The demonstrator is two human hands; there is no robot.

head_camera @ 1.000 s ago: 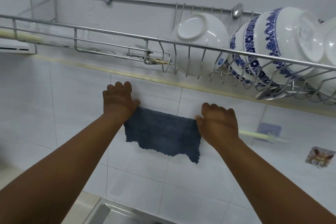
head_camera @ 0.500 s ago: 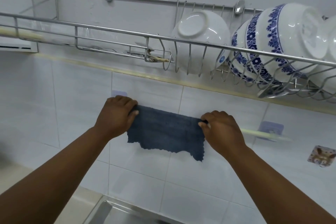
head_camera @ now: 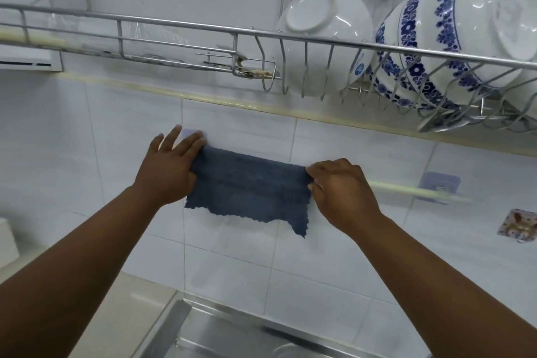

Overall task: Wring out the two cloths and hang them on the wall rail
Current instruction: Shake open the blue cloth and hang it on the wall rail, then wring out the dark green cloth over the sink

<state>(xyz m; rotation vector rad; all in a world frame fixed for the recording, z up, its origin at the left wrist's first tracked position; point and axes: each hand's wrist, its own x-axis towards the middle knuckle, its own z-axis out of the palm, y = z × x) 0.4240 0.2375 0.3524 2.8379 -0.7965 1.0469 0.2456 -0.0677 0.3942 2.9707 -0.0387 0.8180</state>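
A dark blue cloth (head_camera: 250,192) hangs spread flat against the white tiled wall, draped over a pale wall rail (head_camera: 412,189) whose bare right end reaches a lilac bracket (head_camera: 440,183). My left hand (head_camera: 170,166) lies on the cloth's left edge with its fingers spread, next to the left bracket (head_camera: 189,133). At the top right corner of the cloth my right hand (head_camera: 340,189) pinches the fabric. Only one cloth is in view.
A steel dish rack (head_camera: 203,26) juts out from the wall above my hands, holding a white bowl (head_camera: 322,35) and blue-patterned bowls (head_camera: 453,29). A steel sink (head_camera: 232,334) lies below. A small picture sticker (head_camera: 518,225) is on the tiles at right.
My left hand's fingers have spread apart and now lie flat on the cloth's left edge. The cloth and my right hand have stayed in place on the rail.
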